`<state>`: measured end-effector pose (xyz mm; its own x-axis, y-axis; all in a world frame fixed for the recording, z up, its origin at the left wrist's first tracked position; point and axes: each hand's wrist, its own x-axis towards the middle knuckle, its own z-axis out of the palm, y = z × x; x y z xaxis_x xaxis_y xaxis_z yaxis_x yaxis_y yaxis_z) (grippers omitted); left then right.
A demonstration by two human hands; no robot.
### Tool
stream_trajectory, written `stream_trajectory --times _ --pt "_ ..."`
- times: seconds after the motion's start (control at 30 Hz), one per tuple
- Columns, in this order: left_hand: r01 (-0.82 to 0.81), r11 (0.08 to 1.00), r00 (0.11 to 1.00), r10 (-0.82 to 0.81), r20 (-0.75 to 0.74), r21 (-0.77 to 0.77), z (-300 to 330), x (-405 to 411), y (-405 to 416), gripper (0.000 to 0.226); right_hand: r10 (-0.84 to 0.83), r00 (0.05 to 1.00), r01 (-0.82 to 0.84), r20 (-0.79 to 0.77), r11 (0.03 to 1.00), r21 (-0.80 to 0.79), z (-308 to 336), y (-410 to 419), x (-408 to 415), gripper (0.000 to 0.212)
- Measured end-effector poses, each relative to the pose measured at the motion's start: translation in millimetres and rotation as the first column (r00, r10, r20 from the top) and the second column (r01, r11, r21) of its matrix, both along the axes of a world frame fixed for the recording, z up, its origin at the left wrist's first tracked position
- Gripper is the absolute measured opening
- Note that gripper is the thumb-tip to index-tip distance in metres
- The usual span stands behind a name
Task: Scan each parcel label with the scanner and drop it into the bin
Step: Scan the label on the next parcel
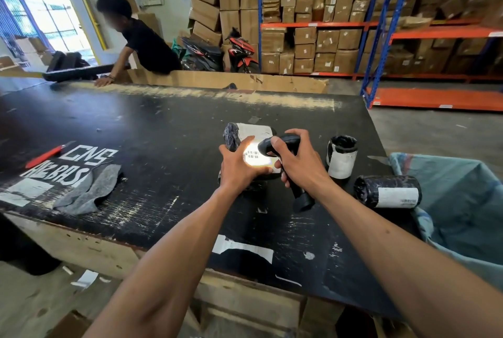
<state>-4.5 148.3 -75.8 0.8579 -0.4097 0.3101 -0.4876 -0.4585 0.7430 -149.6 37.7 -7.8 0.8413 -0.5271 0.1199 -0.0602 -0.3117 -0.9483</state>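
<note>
Both forearms reach in over the near edge of the black table (152, 218), and the scan is on. The right hand (296, 159) is wrapped round the scanner (283, 147), fingers (284, 178) curled on the handle, its head tipped down and to the left. The left hand (239, 166) grips the parcel (246, 133) from its near side, thumb laid across the white label (255, 156), the rest of the fingers tucked under the wrap where they can't be seen. A bright patch of scanner light sits right on the barcode, just beside that thumb.

To do this well, I'd say keep the parcel flat and steady, keep the thumb off the barcode lines, and hold the scanner head square to the label; that glare looks strong, so a slight tilt may help the read.

Just right of the scanner hand, an upright rolled parcel (341, 156) waits, and nearer the table's right edge a lying rolled parcel (388, 192) rests on its side, label up. Past that edge gapes the blue bin (462, 201), close enough for an easy drop.

Off left lie a grey cloth (89, 190) and a red cutter (47, 155). Farther back, another person (141, 43) leans on the table's far side.
</note>
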Motion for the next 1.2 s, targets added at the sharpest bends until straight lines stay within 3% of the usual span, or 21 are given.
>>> stream_trajectory --times 0.6,0.93,1.2 --pt "-0.028 0.995 0.999 0.025 -0.032 -0.099 0 4 12 0.096 -0.036 0.998 0.033 -0.047 0.997 -0.07 -40 -10 -21 0.044" --pt "-0.072 0.99 0.997 0.067 -0.046 -0.124 -5 8 30 0.097 -0.031 0.899 -0.062 -0.438 0.979 -0.196 -129 -9 -42 0.054" --pt "-0.045 0.985 0.996 0.032 -0.083 -0.164 -13 1 34 0.098 -0.072 0.84 -0.101 -0.538 0.953 -0.286 -151 -7 -31 0.051"
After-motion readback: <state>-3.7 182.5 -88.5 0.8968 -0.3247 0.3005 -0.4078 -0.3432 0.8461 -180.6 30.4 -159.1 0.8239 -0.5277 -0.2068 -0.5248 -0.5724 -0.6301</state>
